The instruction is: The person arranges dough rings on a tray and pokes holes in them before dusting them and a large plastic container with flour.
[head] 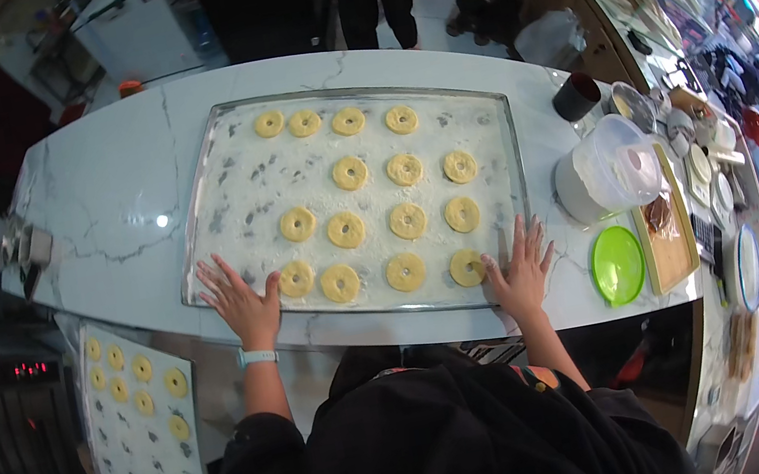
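Note:
A large floured baking tray (pixel 245 207) lies on the marble counter in front of me, with several ring-shaped pieces of dough (pixel 408 221) spread over it in uneven rows. My left hand (pixel 243 303), a light-coloured band at its wrist, rests with fingers spread over the tray's near left corner, beside a dough ring (pixel 295 279). At the near right corner my right hand (pixel 522 269) is spread too, its thumb by another dough ring (pixel 466 268). Neither hand holds anything.
Right on the counter (pixel 103 179) stand a dark cup (pixel 576 96), a plastic tub of white powder (pixel 590 181), a green lid (pixel 618 266) and a yellow-rimmed tray (pixel 671 246). Lower left, a second tray (pixel 148 460) holds dough rings. Two people are beyond the counter.

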